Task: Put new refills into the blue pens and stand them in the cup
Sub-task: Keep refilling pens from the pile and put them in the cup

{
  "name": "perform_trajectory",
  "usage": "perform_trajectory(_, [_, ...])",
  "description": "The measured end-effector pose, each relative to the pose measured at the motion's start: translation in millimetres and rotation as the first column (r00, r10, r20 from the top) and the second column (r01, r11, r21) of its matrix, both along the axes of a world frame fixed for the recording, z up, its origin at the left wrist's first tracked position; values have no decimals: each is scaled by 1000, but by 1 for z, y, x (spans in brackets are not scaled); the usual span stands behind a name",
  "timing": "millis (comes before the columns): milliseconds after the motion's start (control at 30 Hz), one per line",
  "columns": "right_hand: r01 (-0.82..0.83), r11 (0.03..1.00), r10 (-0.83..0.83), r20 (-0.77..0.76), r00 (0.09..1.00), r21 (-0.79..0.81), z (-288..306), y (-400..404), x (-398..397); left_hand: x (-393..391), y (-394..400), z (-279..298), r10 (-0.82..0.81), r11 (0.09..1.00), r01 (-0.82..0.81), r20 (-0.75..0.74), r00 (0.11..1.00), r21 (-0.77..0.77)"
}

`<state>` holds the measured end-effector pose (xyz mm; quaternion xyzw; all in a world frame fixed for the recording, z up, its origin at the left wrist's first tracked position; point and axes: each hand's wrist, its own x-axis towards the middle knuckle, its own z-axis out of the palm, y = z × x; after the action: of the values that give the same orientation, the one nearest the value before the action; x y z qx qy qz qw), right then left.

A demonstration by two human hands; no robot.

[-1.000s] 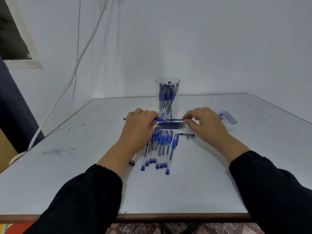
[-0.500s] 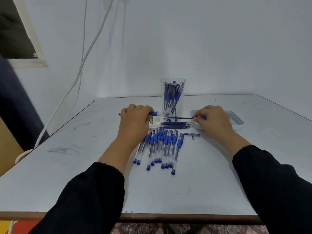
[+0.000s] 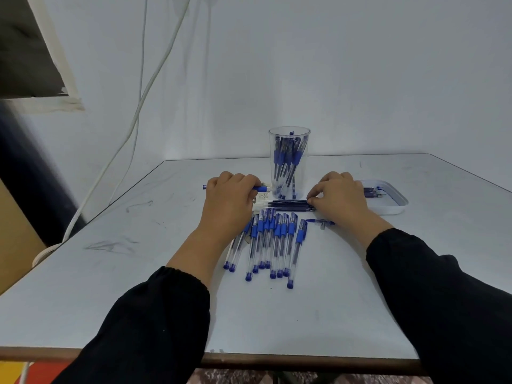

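The left hand [image 3: 231, 199] curls around a clear blue-tipped pen [image 3: 261, 188], held level above the pale surface [image 3: 346, 286]. The right hand [image 3: 339, 194] pinches thin dark refills [image 3: 288, 205] lying beside the clear plastic cup [image 3: 289, 162] of blue pens. More clear blue-capped pens [image 3: 273, 242] lie in a row between both hands.
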<state>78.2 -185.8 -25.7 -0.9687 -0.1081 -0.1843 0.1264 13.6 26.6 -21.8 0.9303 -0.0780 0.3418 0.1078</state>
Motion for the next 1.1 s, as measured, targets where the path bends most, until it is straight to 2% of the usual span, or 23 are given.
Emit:
perform_trajectory(367, [-11,1000,11,19,1000,8,-2,-1,2,0,-2,0,-4,1000,4,-14,1000,6])
perform_trajectory(500, [-21,998,20,29,999,59,-1,-4,3,-1,-3,-1,-7,1000,7,-23,1000,-4])
perform_trajectory(667, [78,994,-80,29,996,75,10,-28,7,-2,-7,-3,-22,999,21,-53,998,-27])
perform_trajectory(867, [235,972,-231,-97,968,30,12,-65,9,-3,-13,-3,-37,999,34,-78,996,-32])
perform_trajectory(1100, [253,967,-254,-145,956,-22,7,-72,13,-5,-14,-4,-45,999,43,-73,996,-33])
